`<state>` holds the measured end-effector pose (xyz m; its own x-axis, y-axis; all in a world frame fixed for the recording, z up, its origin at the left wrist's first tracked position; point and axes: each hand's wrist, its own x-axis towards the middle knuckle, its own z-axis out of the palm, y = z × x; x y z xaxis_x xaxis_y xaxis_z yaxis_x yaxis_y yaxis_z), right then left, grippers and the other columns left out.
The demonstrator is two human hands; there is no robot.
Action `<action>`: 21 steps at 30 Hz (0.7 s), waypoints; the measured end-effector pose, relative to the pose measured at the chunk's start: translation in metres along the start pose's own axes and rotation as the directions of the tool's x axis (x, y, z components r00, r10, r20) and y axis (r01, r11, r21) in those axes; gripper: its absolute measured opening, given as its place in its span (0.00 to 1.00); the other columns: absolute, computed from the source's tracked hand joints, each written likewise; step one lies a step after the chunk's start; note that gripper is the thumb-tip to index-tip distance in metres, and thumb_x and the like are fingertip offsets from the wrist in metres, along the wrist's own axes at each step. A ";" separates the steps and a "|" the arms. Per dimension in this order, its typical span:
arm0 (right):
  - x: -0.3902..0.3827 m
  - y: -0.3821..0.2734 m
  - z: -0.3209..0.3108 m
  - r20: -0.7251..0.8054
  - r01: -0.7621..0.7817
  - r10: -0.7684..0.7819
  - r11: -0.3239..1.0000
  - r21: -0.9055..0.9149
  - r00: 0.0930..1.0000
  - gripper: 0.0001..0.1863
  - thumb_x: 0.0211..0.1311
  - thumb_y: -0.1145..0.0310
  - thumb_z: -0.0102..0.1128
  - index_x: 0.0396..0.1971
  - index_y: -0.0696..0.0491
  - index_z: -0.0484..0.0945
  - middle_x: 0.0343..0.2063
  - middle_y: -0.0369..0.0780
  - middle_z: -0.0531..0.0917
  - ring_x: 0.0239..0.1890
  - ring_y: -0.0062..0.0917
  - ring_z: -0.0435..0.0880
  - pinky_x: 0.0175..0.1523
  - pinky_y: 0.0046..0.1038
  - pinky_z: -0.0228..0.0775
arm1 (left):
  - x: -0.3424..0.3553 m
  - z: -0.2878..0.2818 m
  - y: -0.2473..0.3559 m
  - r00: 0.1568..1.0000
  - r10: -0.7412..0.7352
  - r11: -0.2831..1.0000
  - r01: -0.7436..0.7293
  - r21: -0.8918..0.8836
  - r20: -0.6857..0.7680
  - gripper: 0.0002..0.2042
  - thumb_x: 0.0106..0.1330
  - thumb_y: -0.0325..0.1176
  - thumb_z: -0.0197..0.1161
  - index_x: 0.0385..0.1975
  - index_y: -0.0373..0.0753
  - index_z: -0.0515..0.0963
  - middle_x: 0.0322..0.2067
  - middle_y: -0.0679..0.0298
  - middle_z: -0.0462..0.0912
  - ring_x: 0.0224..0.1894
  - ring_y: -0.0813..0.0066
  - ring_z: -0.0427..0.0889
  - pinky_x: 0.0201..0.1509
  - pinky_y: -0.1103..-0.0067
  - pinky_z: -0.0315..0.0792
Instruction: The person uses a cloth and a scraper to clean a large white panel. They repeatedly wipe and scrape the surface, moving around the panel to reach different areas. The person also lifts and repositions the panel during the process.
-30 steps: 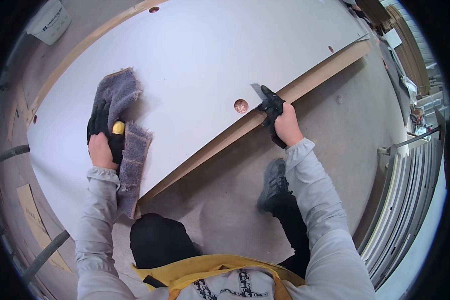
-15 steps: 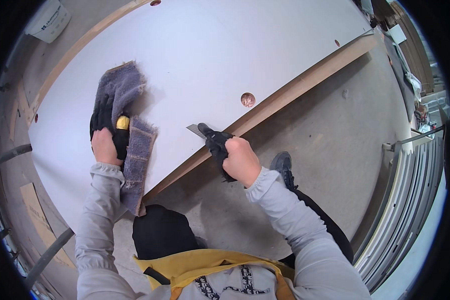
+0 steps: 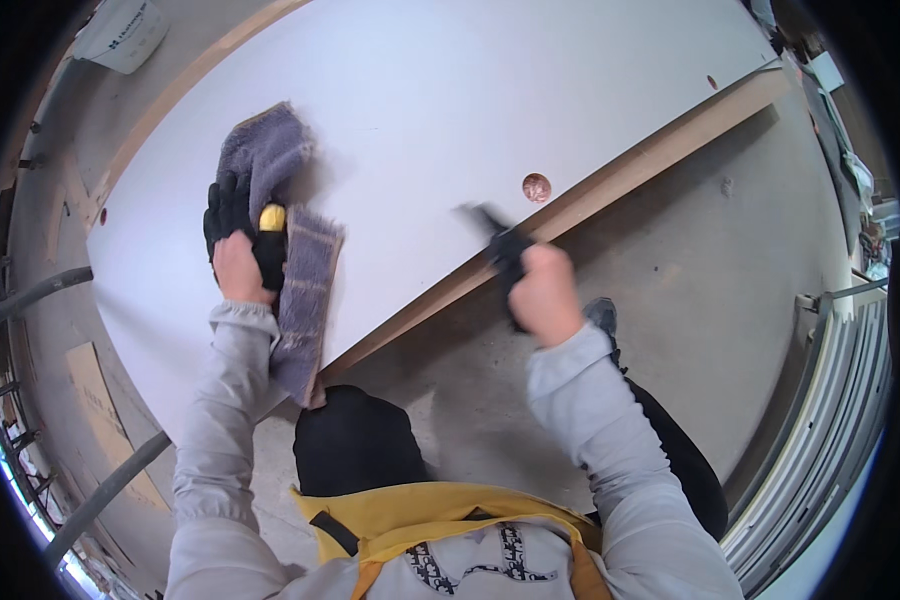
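My left hand (image 3: 237, 240), in a black part-fingered glove, grips a frayed grey-purple cloth (image 3: 312, 285) lying on the left of the large white board (image 3: 420, 100). A yellow piece (image 3: 272, 218) shows by that thumb; I cannot tell if it is a tool or part of the glove. My right hand (image 3: 530, 280), gloved the same way and motion-blurred, is closed on a flat metal scraper (image 3: 475, 215) at the board's near edge, left of a round copper-coloured hole (image 3: 536, 187). A wooden strip (image 3: 670, 140) runs under that edge.
My dark-clad knee (image 3: 355, 435) is by the board's near edge. Grey metal tubing (image 3: 30, 295) is at left, with a cardboard sheet (image 3: 110, 415) on the floor. A white bucket (image 3: 115, 30) stands at upper left. Long metal profiles (image 3: 800, 430) are stacked at right.
My right hand swept down-left along the board's edge with the scraper, then came slightly back toward the hole. My left hand stayed on the cloth. The view shifted a little.
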<state>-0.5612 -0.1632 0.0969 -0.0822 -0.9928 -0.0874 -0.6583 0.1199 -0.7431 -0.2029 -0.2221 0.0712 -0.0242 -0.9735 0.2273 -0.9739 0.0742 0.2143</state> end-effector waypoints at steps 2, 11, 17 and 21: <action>0.003 -0.008 -0.005 0.003 -0.082 0.082 0.996 0.046 0.997 0.04 0.40 0.78 0.51 0.20 0.57 0.75 0.24 0.52 0.77 0.30 0.48 0.77 0.37 0.44 0.69 | 0.012 -0.001 0.001 0.998 -0.059 0.998 0.059 0.005 -0.023 0.16 0.42 0.35 0.69 0.27 0.34 0.73 0.29 0.46 0.75 0.37 0.43 0.72 0.42 0.60 0.66; -0.078 -0.043 0.053 0.311 0.237 -0.286 0.953 0.188 0.906 0.03 0.40 0.77 0.54 0.19 0.59 0.75 0.23 0.51 0.77 0.28 0.48 0.77 0.34 0.43 0.70 | 0.137 0.026 0.044 0.943 0.265 0.958 -0.233 0.169 -0.200 0.33 0.57 0.51 0.58 0.54 0.30 0.64 0.49 0.40 0.70 0.49 0.40 0.71 0.55 0.61 0.66; 0.006 0.004 -0.044 -0.063 -0.147 0.532 0.343 0.928 0.844 0.14 0.66 0.73 0.36 0.42 0.56 0.74 0.24 0.36 0.76 0.18 0.20 0.73 0.21 0.20 0.66 | 0.133 0.045 0.173 0.826 0.482 0.871 -0.413 -0.267 0.291 0.09 0.45 0.30 0.56 0.25 0.36 0.79 0.28 0.47 0.79 0.35 0.49 0.78 0.41 0.62 0.72; 0.019 0.030 -0.064 -0.152 -0.076 0.473 0.429 0.900 0.868 0.12 0.64 0.68 0.49 0.44 0.53 0.75 0.19 0.32 0.73 0.15 0.14 0.69 0.17 0.16 0.59 | 0.054 -0.004 0.175 0.563 0.826 0.479 -0.674 -0.562 0.029 0.21 0.50 0.33 0.60 0.47 0.43 0.76 0.52 0.54 0.74 0.51 0.56 0.74 0.53 0.69 0.70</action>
<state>-0.6301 -0.1779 0.1156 -0.4967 -0.8042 -0.3264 0.3969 0.1240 -0.9094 -0.3737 -0.2610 0.1246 -0.8243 -0.4933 0.2778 -0.3240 0.8135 0.4830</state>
